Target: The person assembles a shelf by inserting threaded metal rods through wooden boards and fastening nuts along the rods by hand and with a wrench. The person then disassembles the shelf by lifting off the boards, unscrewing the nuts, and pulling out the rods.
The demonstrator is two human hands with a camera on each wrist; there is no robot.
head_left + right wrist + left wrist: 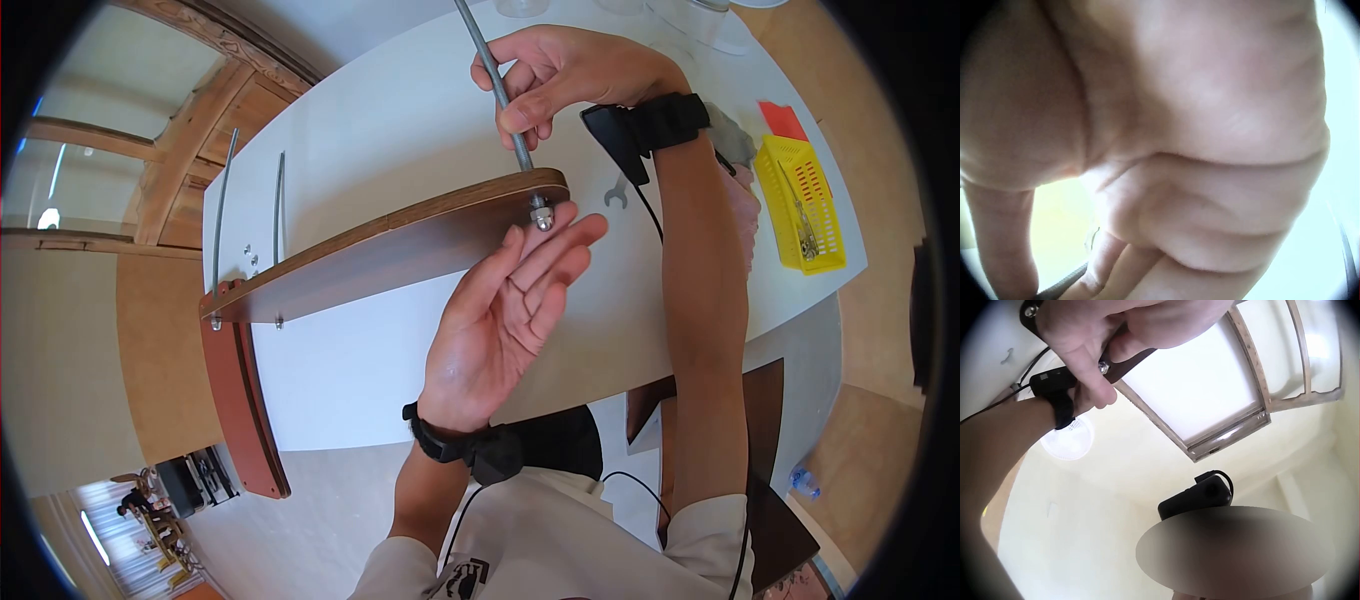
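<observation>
A dark wooden board (390, 235) with a rounded end stretches above the white table. My right hand (575, 75) pinches an upright metal rod (490, 70) between thumb and fingers, just over the board's near end. Beneath that end, a domed nut (543, 218) shows on the rod's tip. My left hand (495, 320) is palm up below the board, its thumb and index finger on either side of the nut, the other fingers loosely bent. The right wrist view is mostly palm, with a bit of rod (1063, 284) by the fingers.
Two more rods (222, 210) rise at the board's far end, near a reddish-brown board (240, 410). Several small nuts (250, 258) lie there. An open-end wrench (616, 194) and a yellow basket (830, 235) are on the table at right. Glass containers (700, 22) stand at the back.
</observation>
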